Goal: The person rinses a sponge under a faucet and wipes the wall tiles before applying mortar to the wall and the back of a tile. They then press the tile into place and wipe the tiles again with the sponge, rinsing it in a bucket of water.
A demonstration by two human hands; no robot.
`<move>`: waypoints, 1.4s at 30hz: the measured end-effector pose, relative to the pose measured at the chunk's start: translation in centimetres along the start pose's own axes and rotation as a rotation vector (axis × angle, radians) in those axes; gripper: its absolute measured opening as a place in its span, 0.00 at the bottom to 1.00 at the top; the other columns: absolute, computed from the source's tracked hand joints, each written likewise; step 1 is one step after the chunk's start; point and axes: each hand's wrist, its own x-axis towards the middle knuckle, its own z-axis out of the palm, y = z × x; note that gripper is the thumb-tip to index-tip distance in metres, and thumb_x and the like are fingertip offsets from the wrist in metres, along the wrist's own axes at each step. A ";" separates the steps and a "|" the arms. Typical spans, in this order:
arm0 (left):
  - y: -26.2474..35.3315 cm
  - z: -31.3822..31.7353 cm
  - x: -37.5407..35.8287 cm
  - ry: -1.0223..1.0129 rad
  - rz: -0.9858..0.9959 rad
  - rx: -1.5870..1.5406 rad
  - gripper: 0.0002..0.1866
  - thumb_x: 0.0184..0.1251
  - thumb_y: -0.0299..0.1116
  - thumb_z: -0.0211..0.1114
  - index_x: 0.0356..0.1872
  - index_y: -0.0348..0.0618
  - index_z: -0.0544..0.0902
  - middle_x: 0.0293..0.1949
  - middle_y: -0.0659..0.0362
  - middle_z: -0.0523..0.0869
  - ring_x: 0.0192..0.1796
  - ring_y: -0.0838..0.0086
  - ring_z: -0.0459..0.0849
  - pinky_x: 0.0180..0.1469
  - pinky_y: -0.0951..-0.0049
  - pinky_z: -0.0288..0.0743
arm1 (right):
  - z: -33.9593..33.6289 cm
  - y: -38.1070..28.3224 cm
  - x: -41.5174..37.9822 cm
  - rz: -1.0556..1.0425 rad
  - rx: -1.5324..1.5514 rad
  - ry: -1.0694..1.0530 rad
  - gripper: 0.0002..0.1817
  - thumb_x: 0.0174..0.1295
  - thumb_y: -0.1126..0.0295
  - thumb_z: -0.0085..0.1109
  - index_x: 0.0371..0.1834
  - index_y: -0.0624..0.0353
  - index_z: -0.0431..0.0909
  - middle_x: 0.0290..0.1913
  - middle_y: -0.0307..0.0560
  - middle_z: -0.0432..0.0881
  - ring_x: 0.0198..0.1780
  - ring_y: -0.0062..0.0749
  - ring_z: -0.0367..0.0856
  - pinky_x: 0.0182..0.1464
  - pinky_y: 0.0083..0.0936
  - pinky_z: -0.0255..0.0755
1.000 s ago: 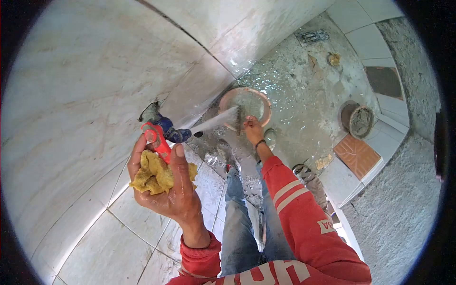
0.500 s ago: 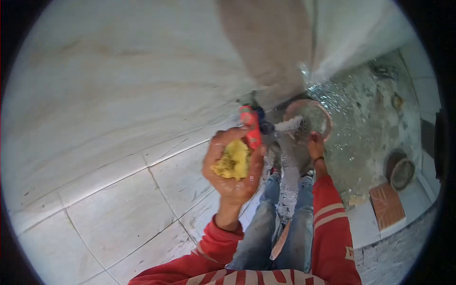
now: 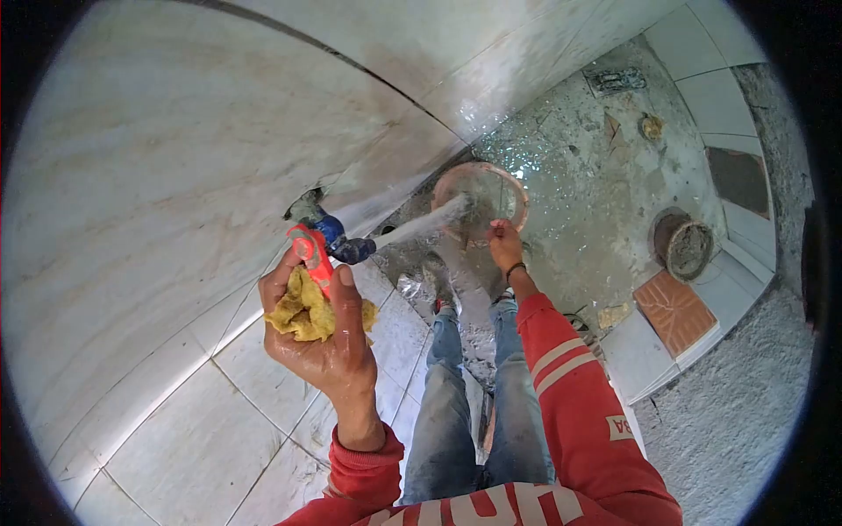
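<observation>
My left hand (image 3: 320,337) is closed round a wet yellow sponge (image 3: 303,309), with its thumb and fingers at the red handle (image 3: 313,254) of a blue tap (image 3: 338,238). A white stream of water (image 3: 425,223) shoots from the tap into a round pinkish basin (image 3: 447,188) by the wall corner. My right hand (image 3: 506,245) grips the near right part of the basin's rim, fingers closed. Water stands in the basin, and its bottom is hard to make out.
A tiled wall (image 3: 193,158) rises at the left. Wet rough floor (image 3: 588,210) extends right of the basin. A round bucket (image 3: 688,248) and an orange patterned tile (image 3: 675,311) stand at the right. White floor tiles (image 3: 202,438) lie lower left.
The view has shifted, so the tap, basin and both hands appear further left. More of the tap and the floor at the right shows. Water still runs into the basin.
</observation>
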 end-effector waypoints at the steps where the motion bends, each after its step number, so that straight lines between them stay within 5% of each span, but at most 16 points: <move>1: -0.1 0.0 -0.1 0.011 0.030 0.059 0.19 0.70 0.23 0.74 0.60 0.34 0.83 0.44 0.62 0.81 0.38 0.83 0.79 0.44 0.82 0.73 | 0.1 -0.8 -0.2 0.003 0.048 0.002 0.12 0.70 0.70 0.61 0.53 0.60 0.80 0.41 0.44 0.87 0.43 0.32 0.87 0.49 0.33 0.80; 5: 0.8 0.6 -0.7 0.024 -0.032 0.029 0.18 0.72 0.23 0.72 0.61 0.35 0.83 0.46 0.61 0.80 0.40 0.82 0.79 0.44 0.79 0.73 | 2.1 -0.4 -0.3 -0.042 0.296 -0.060 0.13 0.68 0.71 0.64 0.54 0.60 0.80 0.40 0.41 0.86 0.43 0.29 0.85 0.48 0.29 0.79; 8: 0.1 -0.2 -0.6 -0.001 0.008 0.057 0.18 0.72 0.22 0.72 0.61 0.34 0.83 0.46 0.61 0.81 0.39 0.83 0.79 0.41 0.81 0.72 | 3.5 -1.6 -0.1 0.142 0.266 -0.150 0.14 0.67 0.70 0.65 0.53 0.60 0.80 0.42 0.40 0.85 0.43 0.31 0.85 0.49 0.29 0.79; 18: 0.7 0.0 -0.4 -0.044 -0.057 -0.005 0.20 0.73 0.21 0.71 0.63 0.33 0.80 0.47 0.59 0.86 0.37 0.85 0.78 0.40 0.83 0.71 | 4.2 -1.7 0.5 0.080 0.034 -0.086 0.11 0.68 0.69 0.62 0.50 0.61 0.80 0.37 0.40 0.84 0.38 0.27 0.83 0.44 0.29 0.77; 20: 0.6 0.0 -0.4 -0.049 -0.046 -0.016 0.20 0.73 0.20 0.71 0.63 0.33 0.80 0.48 0.59 0.86 0.38 0.85 0.78 0.41 0.84 0.72 | 3.8 -0.8 0.6 -0.062 0.029 -0.097 0.11 0.69 0.68 0.61 0.51 0.60 0.80 0.37 0.40 0.84 0.37 0.27 0.83 0.43 0.29 0.77; 24: 0.1 -0.4 -0.1 -0.063 -0.047 -0.009 0.20 0.73 0.20 0.71 0.63 0.34 0.79 0.50 0.58 0.86 0.39 0.85 0.79 0.42 0.84 0.73 | 3.2 -0.8 0.1 0.063 0.214 -0.087 0.13 0.70 0.68 0.61 0.53 0.59 0.79 0.37 0.41 0.84 0.36 0.28 0.83 0.43 0.30 0.78; 27: 0.0 -0.8 0.1 -0.080 -0.039 -0.015 0.20 0.72 0.21 0.72 0.63 0.34 0.79 0.50 0.58 0.85 0.39 0.85 0.79 0.42 0.83 0.74 | 1.8 -2.1 -0.3 0.047 0.035 -0.068 0.15 0.70 0.69 0.60 0.57 0.59 0.78 0.38 0.42 0.86 0.38 0.29 0.85 0.44 0.31 0.79; 29: 0.2 -0.9 0.1 -0.098 -0.046 -0.014 0.21 0.72 0.22 0.73 0.63 0.34 0.79 0.48 0.59 0.85 0.39 0.85 0.80 0.43 0.83 0.75 | 0.8 -3.5 -1.0 0.046 -0.045 0.020 0.19 0.64 0.66 0.64 0.57 0.58 0.81 0.36 0.56 0.88 0.41 0.48 0.89 0.48 0.41 0.81; 30: 0.1 -0.8 0.2 -0.102 -0.048 -0.016 0.21 0.72 0.22 0.73 0.63 0.34 0.79 0.48 0.59 0.85 0.39 0.85 0.80 0.43 0.83 0.75 | 0.7 -3.8 -1.1 0.049 -0.046 0.024 0.19 0.64 0.66 0.64 0.57 0.58 0.81 0.36 0.56 0.88 0.41 0.48 0.89 0.48 0.41 0.81; 33: -0.3 -0.5 0.1 -0.075 0.028 0.055 0.21 0.74 0.30 0.75 0.63 0.37 0.80 0.38 0.61 0.85 0.33 0.80 0.83 0.36 0.79 0.78 | 0.6 -2.9 -1.1 0.063 0.076 0.013 0.19 0.63 0.66 0.65 0.56 0.58 0.81 0.37 0.54 0.89 0.42 0.47 0.90 0.49 0.40 0.81; 35: -0.2 -0.3 -0.1 -0.057 -0.014 0.000 0.21 0.74 0.31 0.75 0.63 0.37 0.80 0.38 0.59 0.86 0.33 0.79 0.83 0.35 0.79 0.78 | 1.2 -1.7 -0.4 0.034 0.080 -0.104 0.17 0.71 0.71 0.60 0.61 0.59 0.78 0.41 0.42 0.87 0.41 0.29 0.86 0.48 0.31 0.81; 36: -0.4 -0.2 -0.1 -0.057 -0.013 0.001 0.21 0.74 0.31 0.75 0.63 0.37 0.80 0.38 0.59 0.86 0.33 0.79 0.83 0.35 0.79 0.78 | 1.7 -1.2 -0.2 0.033 0.082 -0.104 0.17 0.71 0.71 0.60 0.61 0.59 0.78 0.41 0.42 0.87 0.41 0.29 0.86 0.48 0.31 0.81; 38: -0.9 -0.2 -0.1 -0.038 0.018 0.001 0.22 0.74 0.32 0.74 0.64 0.37 0.80 0.40 0.58 0.87 0.32 0.79 0.83 0.34 0.78 0.79 | 2.1 -1.1 -0.1 0.033 0.240 -0.042 0.19 0.63 0.65 0.66 0.55 0.59 0.81 0.40 0.51 0.90 0.44 0.45 0.90 0.50 0.39 0.81; 42: -0.7 0.1 -0.4 -0.026 -0.011 -0.045 0.22 0.74 0.30 0.74 0.64 0.36 0.79 0.42 0.59 0.87 0.34 0.82 0.82 0.38 0.80 0.78 | 1.8 -2.1 -0.5 0.132 0.205 -0.070 0.19 0.63 0.66 0.67 0.56 0.59 0.81 0.41 0.51 0.90 0.44 0.44 0.90 0.51 0.40 0.81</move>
